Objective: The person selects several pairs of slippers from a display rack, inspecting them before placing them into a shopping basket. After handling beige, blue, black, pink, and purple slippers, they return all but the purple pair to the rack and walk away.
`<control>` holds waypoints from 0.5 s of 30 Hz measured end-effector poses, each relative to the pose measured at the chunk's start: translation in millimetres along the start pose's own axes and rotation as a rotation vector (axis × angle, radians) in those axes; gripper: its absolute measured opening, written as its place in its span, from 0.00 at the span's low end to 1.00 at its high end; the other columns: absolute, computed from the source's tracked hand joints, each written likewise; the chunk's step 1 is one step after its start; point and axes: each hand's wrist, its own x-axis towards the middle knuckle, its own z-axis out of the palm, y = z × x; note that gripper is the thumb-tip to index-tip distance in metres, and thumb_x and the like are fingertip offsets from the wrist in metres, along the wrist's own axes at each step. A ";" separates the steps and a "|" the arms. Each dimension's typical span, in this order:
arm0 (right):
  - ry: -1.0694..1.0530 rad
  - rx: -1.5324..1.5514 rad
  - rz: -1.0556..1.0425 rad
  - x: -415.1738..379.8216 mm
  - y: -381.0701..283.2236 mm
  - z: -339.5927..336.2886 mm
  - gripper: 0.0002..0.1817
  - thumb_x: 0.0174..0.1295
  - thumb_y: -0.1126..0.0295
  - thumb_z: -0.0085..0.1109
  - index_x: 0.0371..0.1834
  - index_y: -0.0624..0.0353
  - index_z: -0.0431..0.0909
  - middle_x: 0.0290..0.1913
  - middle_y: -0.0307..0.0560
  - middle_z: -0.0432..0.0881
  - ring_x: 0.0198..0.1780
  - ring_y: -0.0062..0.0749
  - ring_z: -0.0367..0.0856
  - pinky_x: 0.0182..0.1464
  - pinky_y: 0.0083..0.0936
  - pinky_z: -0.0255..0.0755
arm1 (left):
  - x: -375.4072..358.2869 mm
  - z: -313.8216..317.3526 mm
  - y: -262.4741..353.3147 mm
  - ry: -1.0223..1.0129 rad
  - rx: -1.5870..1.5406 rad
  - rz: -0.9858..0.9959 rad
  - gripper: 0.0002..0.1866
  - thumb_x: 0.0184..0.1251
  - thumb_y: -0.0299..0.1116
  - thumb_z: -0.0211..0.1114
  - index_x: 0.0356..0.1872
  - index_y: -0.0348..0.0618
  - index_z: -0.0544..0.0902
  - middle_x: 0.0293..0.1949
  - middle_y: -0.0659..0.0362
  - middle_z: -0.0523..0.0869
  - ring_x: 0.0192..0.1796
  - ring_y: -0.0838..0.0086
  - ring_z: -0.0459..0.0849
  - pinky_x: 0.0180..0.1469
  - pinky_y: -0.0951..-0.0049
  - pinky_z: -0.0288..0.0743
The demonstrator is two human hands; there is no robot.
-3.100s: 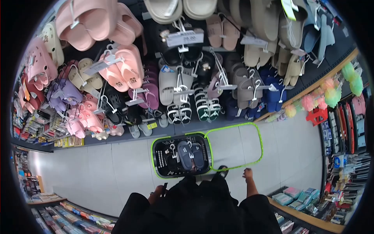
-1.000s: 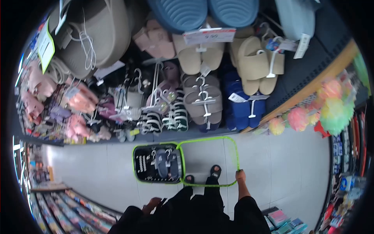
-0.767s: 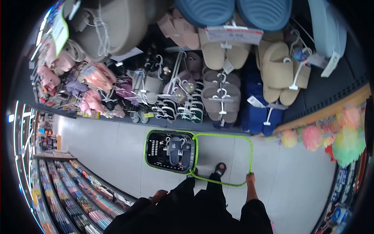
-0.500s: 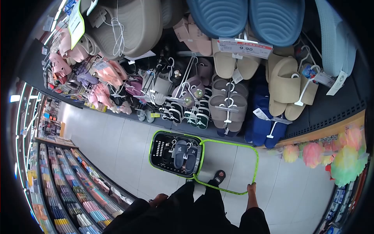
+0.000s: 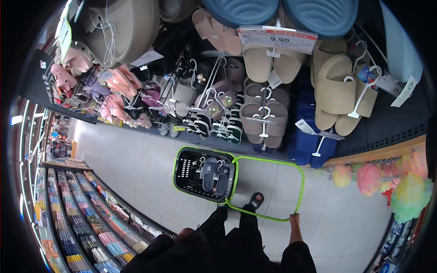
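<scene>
My right hand (image 5: pixel 295 220) is closed around the lime-green handle (image 5: pixel 301 191) of a black shopping basket (image 5: pixel 184 185), at the handle's near right corner. The handle swings out to the right of the basket. Inside the basket, a pair of dark grey slides (image 5: pixel 215 176) on a white hanger lies beside another dark item that I cannot make out well. Low by my dark clothing is my left hand (image 5: pixel 184 235), nearest the book rack; its fingers are mostly hidden. My foot in a black sandal (image 5: pixel 256 200) shows within the handle's loop.
Slippers hang along the rack ahead, among them beige slides (image 5: pixel 336 98), navy slides (image 5: pixel 306 141) and blue slides (image 5: pixel 243 11), with a 9.90 price sign (image 5: pixel 277 39). Pastel puffs (image 5: pixel 368 178) hang at the right. A slanted rack of stationery or books (image 5: pixel 107 227) borders the left.
The view has shifted slightly, so the hanging slippers sit a little higher and further left. My left hand has sunk more behind my clothing. My right hand keeps hold of the handle.
</scene>
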 end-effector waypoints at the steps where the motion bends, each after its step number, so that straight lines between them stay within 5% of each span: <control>1: 0.008 0.005 0.001 0.4 -3.0 -0.1 0.23 0.49 0.66 0.52 0.46 0.71 0.69 0.42 0.67 0.79 0.45 0.58 0.79 0.47 0.45 0.72 | 7.3 -4.4 0.3 0.001 0.003 0.009 0.17 0.63 0.40 0.54 0.45 0.41 0.83 0.45 0.50 0.84 0.52 0.63 0.81 0.53 0.65 0.74; 3: -0.010 -0.011 0.006 -1.6 -1.7 -1.6 0.22 0.49 0.66 0.52 0.44 0.71 0.70 0.42 0.67 0.79 0.46 0.58 0.79 0.48 0.46 0.72 | 25.0 -12.0 1.5 -0.014 -0.230 -0.042 0.16 0.63 0.37 0.55 0.46 0.39 0.81 0.41 0.51 0.85 0.46 0.66 0.83 0.47 0.68 0.76; 4: 0.001 -0.006 0.016 -11.2 -7.1 -10.7 0.22 0.49 0.66 0.52 0.44 0.71 0.70 0.42 0.67 0.79 0.46 0.58 0.79 0.48 0.46 0.72 | 46.7 -24.7 -5.1 0.060 0.484 0.441 0.15 0.63 0.35 0.57 0.46 0.38 0.80 0.38 0.53 0.85 0.38 0.69 0.84 0.39 0.71 0.78; 5: 0.006 -0.033 0.011 -24.6 -19.9 -24.4 0.21 0.49 0.66 0.53 0.43 0.71 0.70 0.43 0.67 0.79 0.46 0.59 0.79 0.49 0.46 0.72 | 72.2 -25.9 -10.0 0.130 -0.312 0.183 0.14 0.62 0.34 0.59 0.44 0.37 0.81 0.37 0.54 0.85 0.33 0.69 0.84 0.35 0.70 0.77; 6: 0.008 -0.062 0.008 -31.0 -27.7 -31.8 0.21 0.49 0.66 0.53 0.43 0.71 0.71 0.43 0.67 0.79 0.47 0.59 0.78 0.50 0.46 0.72 | 84.0 -57.8 37.9 0.244 -0.071 0.171 0.13 0.61 0.33 0.60 0.43 0.37 0.81 0.37 0.55 0.85 0.33 0.72 0.84 0.36 0.72 0.77; 8: 0.092 -0.072 -0.061 -38.7 -46.4 -37.6 0.21 0.51 0.62 0.54 0.42 0.70 0.72 0.45 0.66 0.79 0.50 0.59 0.77 0.52 0.43 0.71 | 88.2 -132.9 170.7 0.409 -0.558 0.309 0.12 0.65 0.32 0.57 0.44 0.36 0.81 0.34 0.57 0.84 0.32 0.77 0.82 0.35 0.76 0.76; 9: 0.154 -0.066 -0.127 -48.7 -59.9 -46.5 0.21 0.52 0.61 0.54 0.41 0.69 0.73 0.44 0.65 0.79 0.50 0.58 0.77 0.53 0.41 0.71 | 94.2 -167.5 223.7 0.363 -0.760 0.538 0.11 0.68 0.31 0.54 0.42 0.36 0.81 0.33 0.60 0.84 0.33 0.79 0.81 0.36 0.78 0.75; 10: 0.253 0.030 -0.285 -31.8 -60.8 -30.6 0.16 0.54 0.62 0.53 0.37 0.65 0.75 0.41 0.61 0.80 0.49 0.56 0.77 0.52 0.41 0.71 | 86.6 -205.5 293.7 0.416 -0.737 0.576 0.12 0.70 0.32 0.52 0.42 0.37 0.81 0.33 0.60 0.83 0.35 0.80 0.80 0.38 0.79 0.74; 12: 0.050 -0.003 -0.630 -27.0 -117.6 -50.9 0.14 0.55 0.67 0.53 0.41 0.64 0.77 0.41 0.58 0.80 0.43 0.52 0.79 0.46 0.39 0.72 | 95.9 -269.9 390.6 0.511 -0.682 0.797 0.13 0.71 0.35 0.50 0.43 0.38 0.81 0.35 0.62 0.82 0.35 0.80 0.77 0.39 0.78 0.72; 13: 0.097 0.148 -0.715 -50.4 -165.9 -73.6 0.15 0.57 0.67 0.55 0.44 0.65 0.76 0.40 0.55 0.81 0.39 0.44 0.81 0.42 0.34 0.73 | 83.4 -298.6 445.1 0.633 -0.612 0.796 0.13 0.71 0.35 0.52 0.43 0.37 0.80 0.35 0.63 0.82 0.37 0.79 0.77 0.39 0.78 0.72; 15: -0.311 0.984 -0.652 -98.5 -265.6 -123.3 0.13 0.65 0.68 0.51 0.47 0.64 0.75 0.40 0.45 0.81 0.42 0.26 0.81 0.44 0.22 0.75 | 86.8 -353.0 520.6 0.850 -0.496 0.873 0.13 0.68 0.31 0.56 0.49 0.37 0.79 0.43 0.58 0.83 0.46 0.77 0.80 0.47 0.77 0.73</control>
